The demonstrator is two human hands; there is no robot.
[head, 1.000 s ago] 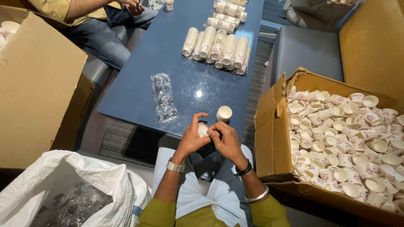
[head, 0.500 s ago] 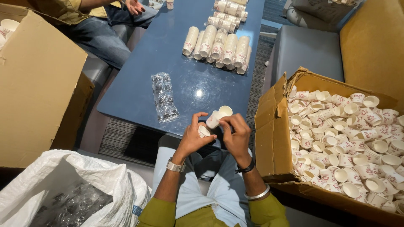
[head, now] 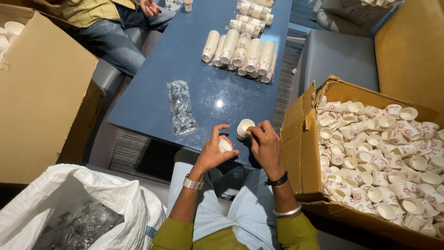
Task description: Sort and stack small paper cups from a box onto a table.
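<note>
My left hand (head: 213,150) is pinched shut on one small paper cup (head: 225,146), mouth facing up at me. My right hand (head: 267,144) grips a short cup stack (head: 243,128) at its lower end, open end tilted toward 11 o'clock, right over the near edge of the blue table (head: 152,88). The two are close but not yet touching, so the single cup isn't nested yet.

Done so far, by my judgement: approx. seven long sleeves of stacked cups (head: 240,53) lie side by side at 12 o'clock, w/ more wrapped sleeves (head: 252,16) beyond. A crumpled clear wrapper (head: 180,109) sits at 10 o'clock.

Left: lots. The cardboard box (head: 300,134) at 3 o'clock holds a heap of loose cups (head: 384,157), prob. hundreds. The white sack (head: 92,203) at 8 o'clock holds clear plastic scraps. Another person (head: 106,23) sits at 11 o'clock by a second carton (head: 41,92). I'd call it early-to-mid.
</note>
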